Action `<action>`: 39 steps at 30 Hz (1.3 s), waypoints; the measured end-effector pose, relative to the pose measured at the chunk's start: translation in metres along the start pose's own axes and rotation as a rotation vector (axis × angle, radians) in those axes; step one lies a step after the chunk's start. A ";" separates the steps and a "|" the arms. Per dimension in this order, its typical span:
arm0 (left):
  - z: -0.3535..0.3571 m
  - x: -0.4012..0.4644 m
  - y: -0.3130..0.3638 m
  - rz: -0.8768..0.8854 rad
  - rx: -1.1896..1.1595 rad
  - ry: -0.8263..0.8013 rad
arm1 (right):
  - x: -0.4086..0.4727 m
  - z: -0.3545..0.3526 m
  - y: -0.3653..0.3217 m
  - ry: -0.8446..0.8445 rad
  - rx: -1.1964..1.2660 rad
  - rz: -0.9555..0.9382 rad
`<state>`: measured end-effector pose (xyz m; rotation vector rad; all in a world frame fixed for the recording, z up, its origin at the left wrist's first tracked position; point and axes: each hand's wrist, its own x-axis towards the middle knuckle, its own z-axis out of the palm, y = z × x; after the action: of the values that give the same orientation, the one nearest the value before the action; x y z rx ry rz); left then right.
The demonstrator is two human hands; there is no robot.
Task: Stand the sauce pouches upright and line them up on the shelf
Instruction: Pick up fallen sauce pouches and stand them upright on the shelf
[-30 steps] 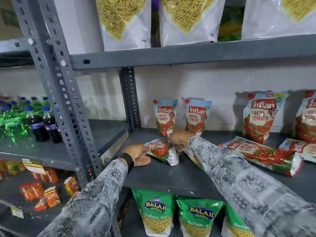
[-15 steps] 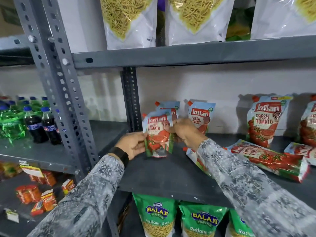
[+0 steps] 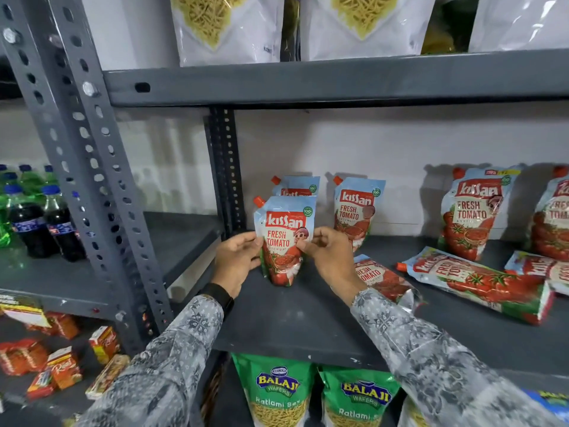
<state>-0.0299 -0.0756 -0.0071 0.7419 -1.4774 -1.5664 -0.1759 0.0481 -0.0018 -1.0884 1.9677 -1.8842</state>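
Observation:
A small Kissan tomato sauce pouch (image 3: 284,238) stands upright on the grey shelf (image 3: 308,322), held between my left hand (image 3: 238,258) and my right hand (image 3: 331,257). Directly behind it stands another small pouch (image 3: 297,186), mostly hidden. A third small pouch (image 3: 357,211) stands upright to the right. One small pouch (image 3: 380,280) lies flat beside my right wrist. Further right a large pouch (image 3: 475,211) stands against the wall and another large pouch (image 3: 480,282) lies flat.
A perforated upright post (image 3: 224,171) rises just left of the pouches. More large pouches sit at the far right edge (image 3: 554,217). Soda bottles (image 3: 40,223) fill the left rack. Green wafer bags (image 3: 278,392) stand on the shelf below, and white snack bags (image 3: 228,26) on the one above.
The small pouch lay flat a second ago. Both hands lifted it, turned it upright and set its base on the shelf in front of the back-left pouch.

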 end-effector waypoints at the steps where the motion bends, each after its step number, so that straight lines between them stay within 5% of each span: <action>1: 0.000 0.002 0.000 0.003 0.012 -0.018 | 0.002 -0.002 0.001 -0.027 -0.008 0.018; 8: -0.006 0.004 -0.011 -0.015 0.078 -0.033 | 0.007 -0.005 0.017 -0.051 -0.237 0.092; 22: -0.002 -0.004 -0.014 0.041 0.127 0.060 | -0.003 -0.017 0.004 -0.086 -0.307 0.035; 28: 0.006 -0.051 0.002 0.183 0.164 0.461 | -0.009 -0.071 -0.025 -0.039 -0.449 -0.099; 30: 0.025 -0.083 0.007 0.262 0.225 0.372 | 0.001 -0.103 -0.027 0.000 -0.666 -0.082; 32: 0.055 -0.103 0.009 0.092 0.272 0.094 | 0.008 -0.127 -0.029 -0.078 -0.893 0.086; 35: 0.106 -0.108 0.013 -0.453 0.089 -0.217 | 0.003 -0.141 -0.028 -0.314 -1.001 0.359; 39: 0.142 -0.102 0.024 -0.669 -0.130 -0.199 | 0.003 -0.143 -0.013 -0.276 -0.719 0.476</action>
<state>-0.0999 0.0836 0.0229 1.0997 -1.3121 -2.2681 -0.2603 0.1585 0.0340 -0.8370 2.4944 -0.7528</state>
